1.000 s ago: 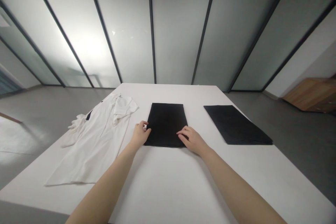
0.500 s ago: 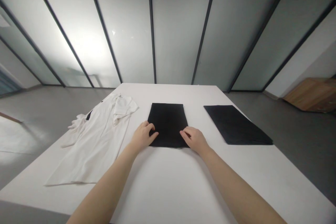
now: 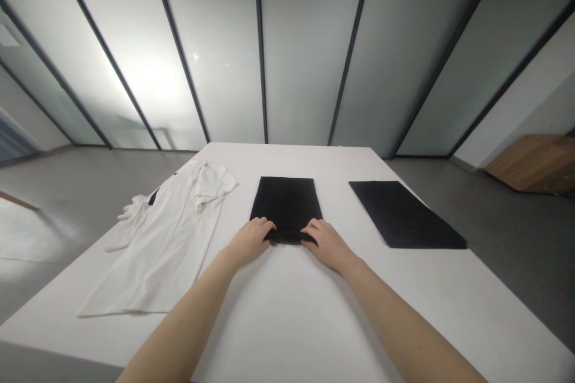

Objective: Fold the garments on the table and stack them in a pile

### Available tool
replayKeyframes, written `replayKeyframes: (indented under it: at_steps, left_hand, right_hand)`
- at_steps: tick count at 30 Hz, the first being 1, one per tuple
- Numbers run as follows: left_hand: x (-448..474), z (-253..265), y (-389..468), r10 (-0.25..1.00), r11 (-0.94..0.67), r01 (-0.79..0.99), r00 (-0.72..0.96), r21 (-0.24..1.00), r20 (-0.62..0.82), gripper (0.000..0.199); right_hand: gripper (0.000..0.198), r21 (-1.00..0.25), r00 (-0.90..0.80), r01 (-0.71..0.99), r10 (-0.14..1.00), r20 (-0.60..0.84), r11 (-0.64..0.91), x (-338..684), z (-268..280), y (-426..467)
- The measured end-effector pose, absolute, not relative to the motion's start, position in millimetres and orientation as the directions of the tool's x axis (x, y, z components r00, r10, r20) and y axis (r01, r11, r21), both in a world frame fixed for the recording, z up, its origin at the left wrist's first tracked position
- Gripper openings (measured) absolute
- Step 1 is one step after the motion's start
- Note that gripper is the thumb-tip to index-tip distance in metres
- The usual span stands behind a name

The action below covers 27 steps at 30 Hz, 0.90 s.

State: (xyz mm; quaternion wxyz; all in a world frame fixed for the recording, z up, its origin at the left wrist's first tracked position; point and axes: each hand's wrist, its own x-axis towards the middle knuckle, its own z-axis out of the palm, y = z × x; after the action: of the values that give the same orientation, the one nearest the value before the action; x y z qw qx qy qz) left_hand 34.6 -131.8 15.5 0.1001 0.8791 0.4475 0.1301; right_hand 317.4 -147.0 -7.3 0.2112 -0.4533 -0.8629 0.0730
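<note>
At the near edge of the folded black cloth (image 3: pixel 286 203), its seven o'clock corner is pinched by the left hand (image 3: pixel 251 240) and its five o'clock corner by the right hand (image 3: pixel 329 244), fingers curled nearly closed over fabric. From both hands, equally near, the cloth is laid toward twelve, its long axis seemingly twelve-to-six. On the counter (image 3: pixel 287 311), a white garment (image 3: pixel 175 239) is spread at nine, a second black cloth (image 3: pixel 404 212) placed at two.

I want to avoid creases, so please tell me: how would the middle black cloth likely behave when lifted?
The middle black cloth is probably floppy: its near edge curls between the left hand and the right hand. It would hardly roll or tip, as it lies mostly flat on the white table. Its matte surface suggests little slipping.
</note>
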Motion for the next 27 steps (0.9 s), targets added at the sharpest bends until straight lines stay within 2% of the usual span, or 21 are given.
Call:
replayKeyframes:
  at_steps: [5,8,10,11,13,14,16,18,20,22,24,27]
  left_hand:
    - [39.1,18.2,-131.5,0.851,-0.521,0.782,0.506,0.343,0.139,0.034]
    - [33.8,24.2,-133.8,0.855,-0.509,0.760,0.500,0.404,0.136,0.033]
    - [26.8,29.6,-135.9,0.840,-0.495,0.719,0.539,0.488,0.059,0.025]
    - [23.0,32.3,-137.0,0.813,-0.473,0.686,0.581,0.553,-0.026,0.019]
    - [17.0,37.1,-138.9,0.695,-0.369,0.610,0.682,0.702,-0.228,0.015]
    - [15.7,38.9,-139.7,0.628,-0.298,0.576,0.719,0.761,-0.299,0.022]
    - [17.8,41.3,-140.9,0.599,-0.207,0.527,0.734,0.824,-0.319,0.039]
    - [26.1,41.2,-141.7,0.733,-0.250,0.507,0.656,0.825,-0.181,0.047]
    - [37.8,37.0,-142.2,0.844,-0.374,0.531,0.535,0.761,0.041,0.042]
    - [49.5,27.6,-142.5,0.858,-0.484,0.598,0.469,0.639,0.210,0.031]
    - [58.5,14.0,-142.9,0.850,-0.524,0.690,0.462,0.499,0.253,0.031]
    - [65.3,-6.3,-143.8,0.881,-0.474,0.808,0.435,0.351,0.188,0.046]
  right_hand:
    - [0.015,-0.308,-0.495,0.745,0.800,0.339,0.591,313.3,-7.8,-144.8]
    - [0.019,-0.358,-0.509,0.710,0.794,0.334,0.606,314.4,0.4,-147.7]
    - [0.018,-0.442,-0.566,0.641,0.775,0.280,0.627,317.3,8.3,-151.2]
    - [0.017,-0.503,-0.610,0.593,0.758,0.230,0.629,319.2,12.0,-153.2]
    - [0.021,-0.663,-0.690,0.492,0.717,0.098,0.564,323.3,17.0,-157.1]
    - [0.026,-0.745,-0.708,0.454,0.705,0.031,0.488,324.9,17.9,-158.9]
    - [0.035,-0.863,-0.697,0.399,0.714,-0.066,0.311,326.5,16.6,-161.6]
    - [0.040,-0.901,-0.631,0.368,0.774,-0.061,0.229,324.9,13.3,-162.4]
    - [0.040,-0.865,-0.530,0.386,0.844,0.077,0.321,320.2,9.5,-161.3]
    - [0.036,-0.738,-0.461,0.463,0.844,0.273,0.492,313.3,5.1,-158.6]
    - [0.031,-0.567,-0.492,0.551,0.787,0.373,0.613,306.0,-1.2,-155.1]
    - [0.037,-0.398,-0.542,0.674,0.783,0.306,0.622,298.3,-13.9,-150.2]
